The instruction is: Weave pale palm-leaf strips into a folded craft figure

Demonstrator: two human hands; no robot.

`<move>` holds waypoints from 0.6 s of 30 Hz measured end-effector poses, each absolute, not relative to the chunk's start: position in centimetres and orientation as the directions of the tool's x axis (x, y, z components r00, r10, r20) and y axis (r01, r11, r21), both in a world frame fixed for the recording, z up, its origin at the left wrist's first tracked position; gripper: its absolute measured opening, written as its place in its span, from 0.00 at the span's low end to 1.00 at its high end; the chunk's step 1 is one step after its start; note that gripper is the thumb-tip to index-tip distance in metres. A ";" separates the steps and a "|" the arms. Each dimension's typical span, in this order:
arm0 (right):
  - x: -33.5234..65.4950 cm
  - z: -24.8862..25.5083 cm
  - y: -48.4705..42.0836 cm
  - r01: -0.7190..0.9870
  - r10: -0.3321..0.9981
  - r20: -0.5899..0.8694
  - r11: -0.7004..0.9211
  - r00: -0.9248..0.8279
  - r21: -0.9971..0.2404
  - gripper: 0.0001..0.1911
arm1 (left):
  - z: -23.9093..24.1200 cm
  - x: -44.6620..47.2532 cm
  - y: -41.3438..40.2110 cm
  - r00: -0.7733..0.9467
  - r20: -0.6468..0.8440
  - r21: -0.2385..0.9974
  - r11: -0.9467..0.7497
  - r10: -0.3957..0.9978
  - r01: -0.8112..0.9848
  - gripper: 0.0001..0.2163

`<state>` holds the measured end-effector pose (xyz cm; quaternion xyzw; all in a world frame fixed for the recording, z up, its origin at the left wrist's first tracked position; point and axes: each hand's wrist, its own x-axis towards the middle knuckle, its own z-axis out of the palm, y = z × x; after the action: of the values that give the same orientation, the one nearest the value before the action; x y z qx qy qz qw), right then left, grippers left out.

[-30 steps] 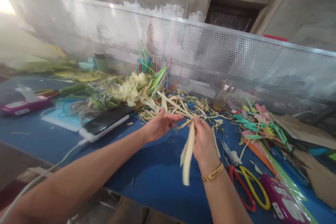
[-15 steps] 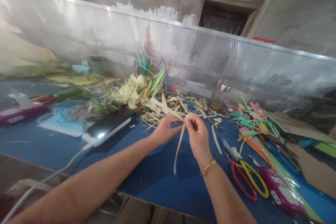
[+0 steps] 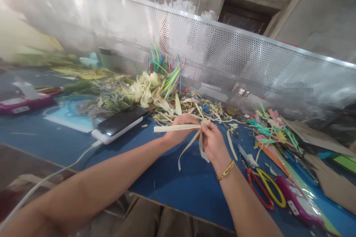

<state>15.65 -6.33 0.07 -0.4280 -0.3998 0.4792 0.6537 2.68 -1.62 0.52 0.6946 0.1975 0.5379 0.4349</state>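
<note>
Pale husk strips (image 3: 178, 127) meet at the fingertips of both my hands, above the blue table. My right hand (image 3: 214, 141) pinches the point where they cross, thumb on top, with a gold bracelet at the wrist. My left hand (image 3: 180, 133) is closed against the same crossing from the left, its fingertips partly hidden. One flat strip lies leftward across the back of that hand. Two narrower ends, one a thin strip (image 3: 189, 150), hang down between the hands. Behind them spreads a heap of dry husk pieces (image 3: 191, 105).
Scissors (image 3: 261, 181) with red and yellow handles lie to the right, beside a purple device (image 3: 296, 200). A phone (image 3: 119, 122) on a white cable sits at left. A glass jar (image 3: 236, 100) stands near the perforated metal screen (image 3: 222, 55). Colourful stems (image 3: 172, 77) lean at the back.
One strip has swung down and left across my left hand, and a second hanging end now shows beneath the fingers. The view has shifted slightly; both hands stay together.
</note>
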 end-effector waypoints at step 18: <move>15.4 -0.7 -5.9 -0.355 0.986 0.017 0.075 0.164 -0.932 0.20 | -0.8 2.7 -0.4 0.332 0.575 0.815 -0.558 0.748 -0.156 0.08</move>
<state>15.39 -5.86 -0.75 -0.4261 -0.3703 0.5299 0.6329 2.71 -0.43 -0.76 0.6995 0.2115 0.5380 0.4201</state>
